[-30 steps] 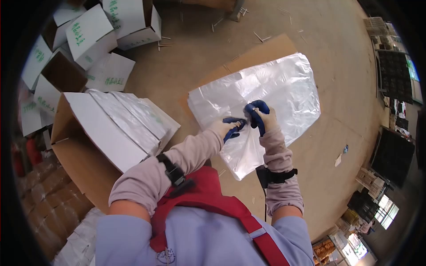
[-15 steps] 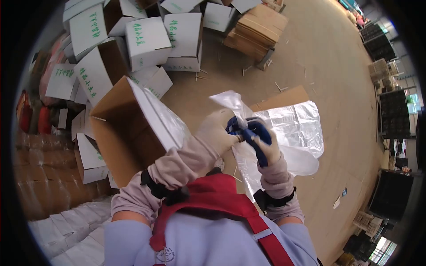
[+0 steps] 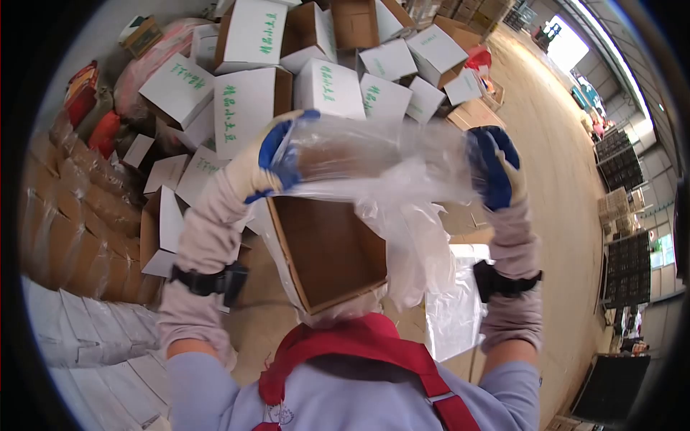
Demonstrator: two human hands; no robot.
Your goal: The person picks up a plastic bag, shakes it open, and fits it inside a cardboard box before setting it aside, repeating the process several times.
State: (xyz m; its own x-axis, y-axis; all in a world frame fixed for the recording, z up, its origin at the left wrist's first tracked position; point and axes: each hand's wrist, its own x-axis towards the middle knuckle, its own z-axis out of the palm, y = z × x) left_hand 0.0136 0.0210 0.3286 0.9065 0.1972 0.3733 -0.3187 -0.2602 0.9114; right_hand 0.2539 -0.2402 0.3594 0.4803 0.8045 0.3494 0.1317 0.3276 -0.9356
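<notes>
A clear plastic bag (image 3: 424, 172) is stretched wide between my two gloved hands, held up in front of my chest. My left hand (image 3: 279, 159), in a white and blue work glove, grips its left edge. On the other side, my right hand (image 3: 496, 165) has its fingers closed on the right edge. Loose film hangs from the middle down to the right. Beneath it stands an open cardboard box (image 3: 327, 251), brown inside, its mouth facing up toward me. Part of the box's far rim is hidden behind the film.
White cartons (image 3: 244, 108) with green lettering are heaped ahead and to the left. A stack of shiny plastic sheets (image 3: 456, 309) lies right of the box. Flattened brown cardboard (image 3: 79, 237) is piled at far left. Dark crates (image 3: 622, 244) line the right side.
My hands have moved apart and up, spreading the bag that was bunched between them. The open box now appears in front of me, under the bag. My view has turned.
</notes>
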